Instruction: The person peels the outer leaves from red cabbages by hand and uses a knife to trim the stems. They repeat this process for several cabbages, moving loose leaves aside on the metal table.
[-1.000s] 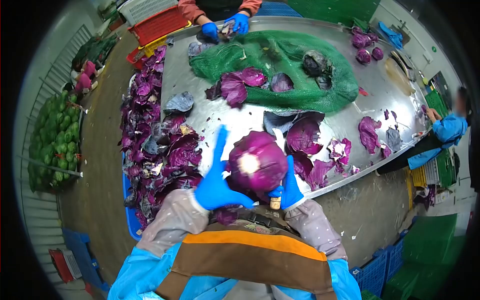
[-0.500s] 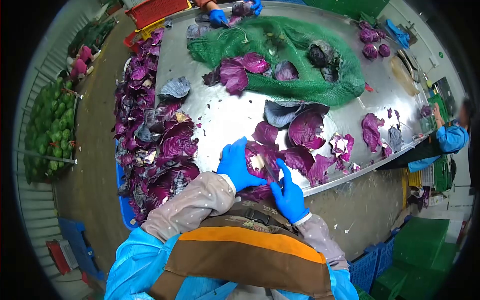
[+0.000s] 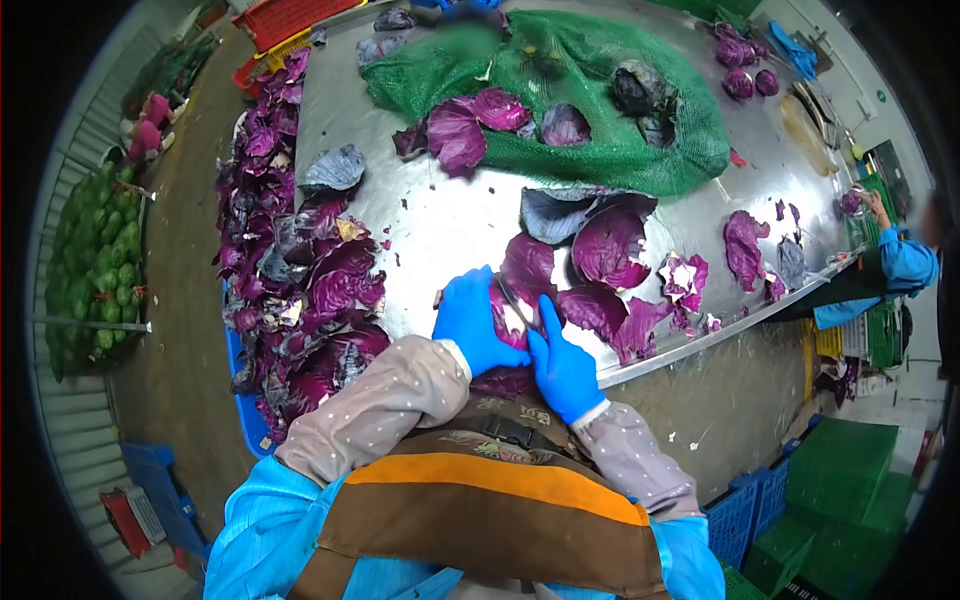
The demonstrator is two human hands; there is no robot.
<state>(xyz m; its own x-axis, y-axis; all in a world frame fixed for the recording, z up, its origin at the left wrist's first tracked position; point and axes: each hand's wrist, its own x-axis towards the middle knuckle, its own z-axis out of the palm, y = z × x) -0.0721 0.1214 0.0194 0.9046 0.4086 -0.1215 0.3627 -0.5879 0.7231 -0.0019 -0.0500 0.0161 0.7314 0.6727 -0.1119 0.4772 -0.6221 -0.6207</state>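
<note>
My left hand (image 3: pixel 466 322), in a blue glove, is wrapped round the left side of a red cabbage (image 3: pixel 506 336) near the table's front edge. The cabbage's pale cut base faces up. My right hand (image 3: pixel 567 370), also gloved in blue, is closed on a knife (image 3: pixel 513 302); the handle is hidden in the palm. Its thin dark blade lies across the pale core. Loose purple leaves (image 3: pixel 592 311) lie just right of the cabbage, and a larger curled leaf (image 3: pixel 611 248) rests behind them.
A blue bin (image 3: pixel 247 420) heaped with purple leaves (image 3: pixel 345 285) stands along the table's left side. Green netting (image 3: pixel 640 165) with leaves on it covers the back of the metal table (image 3: pixel 440 225). At right, a person in a blue sleeve (image 3: pixel 908 262) works at the table.
My right hand has moved left and slightly up, bringing the knife blade across the cabbage's core. My left hand keeps its hold. The far person's gloved hands have mostly left the top edge.
</note>
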